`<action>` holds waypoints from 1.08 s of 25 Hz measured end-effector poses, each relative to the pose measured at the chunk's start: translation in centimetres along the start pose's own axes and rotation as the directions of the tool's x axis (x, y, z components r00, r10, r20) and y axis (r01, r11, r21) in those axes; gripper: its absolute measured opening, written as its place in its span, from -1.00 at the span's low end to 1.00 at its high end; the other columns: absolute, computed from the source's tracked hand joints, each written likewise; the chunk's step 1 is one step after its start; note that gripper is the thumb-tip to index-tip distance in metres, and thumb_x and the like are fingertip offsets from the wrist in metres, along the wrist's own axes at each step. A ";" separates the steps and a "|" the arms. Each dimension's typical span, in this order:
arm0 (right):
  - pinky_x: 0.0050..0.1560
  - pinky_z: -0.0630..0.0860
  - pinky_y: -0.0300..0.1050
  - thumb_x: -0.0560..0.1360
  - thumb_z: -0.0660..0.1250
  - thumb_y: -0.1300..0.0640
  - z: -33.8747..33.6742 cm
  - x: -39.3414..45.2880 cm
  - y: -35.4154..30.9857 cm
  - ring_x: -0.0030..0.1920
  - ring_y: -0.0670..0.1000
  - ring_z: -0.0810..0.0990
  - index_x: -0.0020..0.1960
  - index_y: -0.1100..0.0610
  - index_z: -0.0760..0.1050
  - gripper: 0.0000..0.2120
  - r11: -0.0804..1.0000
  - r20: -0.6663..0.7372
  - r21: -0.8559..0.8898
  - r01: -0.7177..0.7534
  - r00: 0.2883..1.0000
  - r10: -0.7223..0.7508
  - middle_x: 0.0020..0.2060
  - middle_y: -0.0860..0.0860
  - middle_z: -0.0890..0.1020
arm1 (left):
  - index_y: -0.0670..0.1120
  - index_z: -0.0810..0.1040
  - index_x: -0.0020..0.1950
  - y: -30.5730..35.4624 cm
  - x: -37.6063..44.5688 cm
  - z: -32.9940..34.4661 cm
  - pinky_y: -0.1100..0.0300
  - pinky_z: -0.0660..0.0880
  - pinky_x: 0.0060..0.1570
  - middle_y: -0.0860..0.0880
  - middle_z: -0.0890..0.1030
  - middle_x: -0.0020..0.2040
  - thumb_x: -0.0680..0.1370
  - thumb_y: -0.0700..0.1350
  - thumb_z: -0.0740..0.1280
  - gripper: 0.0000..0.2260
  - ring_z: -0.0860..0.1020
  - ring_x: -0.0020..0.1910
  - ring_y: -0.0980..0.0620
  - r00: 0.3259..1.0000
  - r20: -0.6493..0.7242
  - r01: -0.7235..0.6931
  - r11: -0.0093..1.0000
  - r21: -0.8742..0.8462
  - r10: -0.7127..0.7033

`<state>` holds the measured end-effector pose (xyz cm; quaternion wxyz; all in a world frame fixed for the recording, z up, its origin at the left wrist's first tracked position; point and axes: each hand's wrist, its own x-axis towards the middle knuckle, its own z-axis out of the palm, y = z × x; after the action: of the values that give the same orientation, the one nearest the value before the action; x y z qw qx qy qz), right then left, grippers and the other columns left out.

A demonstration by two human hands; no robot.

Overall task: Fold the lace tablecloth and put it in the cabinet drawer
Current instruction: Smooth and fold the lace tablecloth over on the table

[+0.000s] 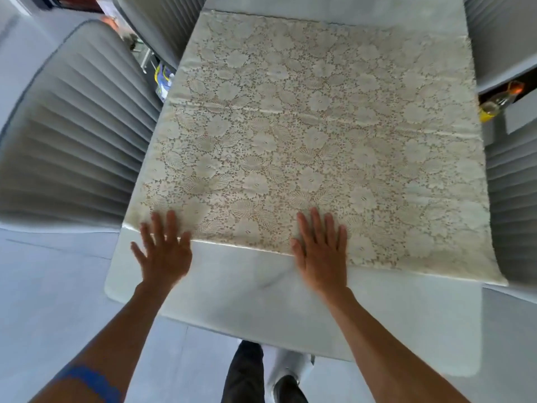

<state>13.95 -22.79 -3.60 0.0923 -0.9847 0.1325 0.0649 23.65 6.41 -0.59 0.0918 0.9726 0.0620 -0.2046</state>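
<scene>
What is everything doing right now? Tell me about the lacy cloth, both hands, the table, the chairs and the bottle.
lace tablecloth: spread flat on the table, creased across the middle.
left hand: open, fingers on the cloth's near edge.
right hand: open, flat on the cloth's near edge.
table: near end bare.
chairs: unoccupied, beside the table.
bottle: tilted, at the right.

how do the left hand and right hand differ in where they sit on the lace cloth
The left hand is at the near left corner of the lace tablecloth, its fingers on the lace and its palm over the bare table. The right hand is nearer the middle of the near edge and lies further onto the cloth. The left hand's fingers are spread wider. Both are flat, open and palm down.
</scene>
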 end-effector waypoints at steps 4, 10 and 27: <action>0.55 -0.10 0.17 0.63 -0.09 -0.23 -1.7 -2.5 5.1 0.59 0.12 -0.11 0.59 -0.07 -0.08 -0.41 0.995 0.096 0.020 -0.098 0.991 0.096 0.60 0.01 -0.06 | -0.23 0.19 0.51 4.1 -1.4 1.2 -0.41 0.16 0.33 -0.35 0.16 0.52 0.53 -0.04 0.01 -0.43 0.15 0.47 -0.39 0.951 -0.105 -0.281 0.955 0.099 0.290; 0.53 0.02 0.20 0.57 -0.15 -0.32 -5.1 -8.6 17.3 0.57 0.24 -0.03 0.59 0.11 -0.13 -0.25 0.835 0.111 0.014 -0.550 0.831 0.545 0.58 0.19 -0.05 | -0.13 0.04 0.58 12.0 -5.1 3.1 -0.31 0.10 0.42 -0.30 -0.05 0.58 0.54 -0.19 0.13 -0.40 -0.03 0.53 -0.37 0.960 0.074 -0.271 0.962 0.017 0.269; -0.22 0.50 0.03 0.46 0.38 0.20 -6.1 -5.6 11.4 -0.13 0.20 0.59 -0.05 0.19 0.55 -0.91 0.994 -0.056 -0.077 0.074 0.995 -0.078 -0.03 0.12 0.63 | -0.21 0.67 0.03 10.3 -5.1 1.5 -0.20 0.58 0.01 -0.25 0.64 0.16 0.27 -0.30 0.45 -0.67 0.67 -0.02 -0.22 0.646 -0.051 -0.602 0.550 0.579 0.761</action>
<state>6.16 -33.39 1.36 0.0537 -0.9933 0.0951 0.0370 20.10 -4.31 1.75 -0.1079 0.9231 -0.3689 -0.0122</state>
